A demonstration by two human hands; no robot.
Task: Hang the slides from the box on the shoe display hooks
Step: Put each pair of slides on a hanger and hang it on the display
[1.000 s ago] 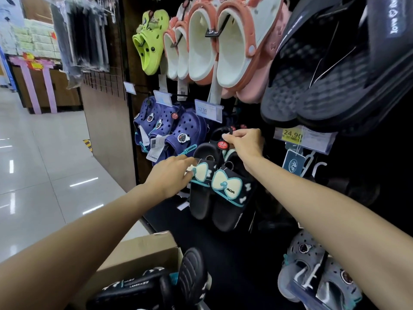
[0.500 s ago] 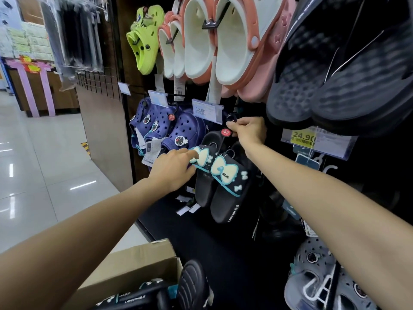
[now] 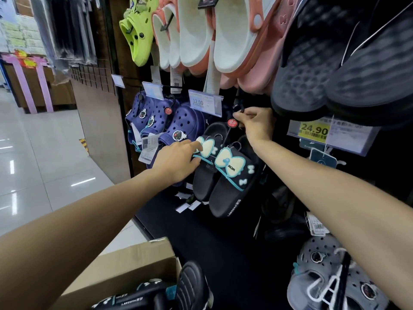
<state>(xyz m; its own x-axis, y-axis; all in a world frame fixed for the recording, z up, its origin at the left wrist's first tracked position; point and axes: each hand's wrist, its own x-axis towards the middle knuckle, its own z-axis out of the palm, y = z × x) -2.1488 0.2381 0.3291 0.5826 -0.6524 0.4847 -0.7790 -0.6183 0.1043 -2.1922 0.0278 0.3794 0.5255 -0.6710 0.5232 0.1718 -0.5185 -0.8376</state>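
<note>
Slides (image 3: pixel 225 175), a black pair with pale bows, hang at centre frame from a hanger (image 3: pixel 232 123) that the right hand (image 3: pixel 256 125) pinches at its top loop, fingers curled tight on it just below the 12.00 tag (image 3: pixel 204 102); I can't tell whether the loop is seated on a hook yet, since the dark panel hides the hook end. The left hand (image 3: pixel 178 162) steadies the nearer slide, fingers bent around its bow strap and a fingertip on the bow. So this pair looks close to hung but not released, and the box (image 3: pixel 125 271) at lower left holds more black slides (image 3: pixel 156 291), so I'd judge a fair share of the job remains. Around it the wall is stocked: grey soles upper right, pink and white clogs (image 3: pixel 223 41) at top, navy clogs (image 3: pixel 178 126) left of centre. Against a second ago, the pair sits higher in the frame and closer to the tag, the right hand has risen with the hanger, and the left hand has followed along the strap.
</note>
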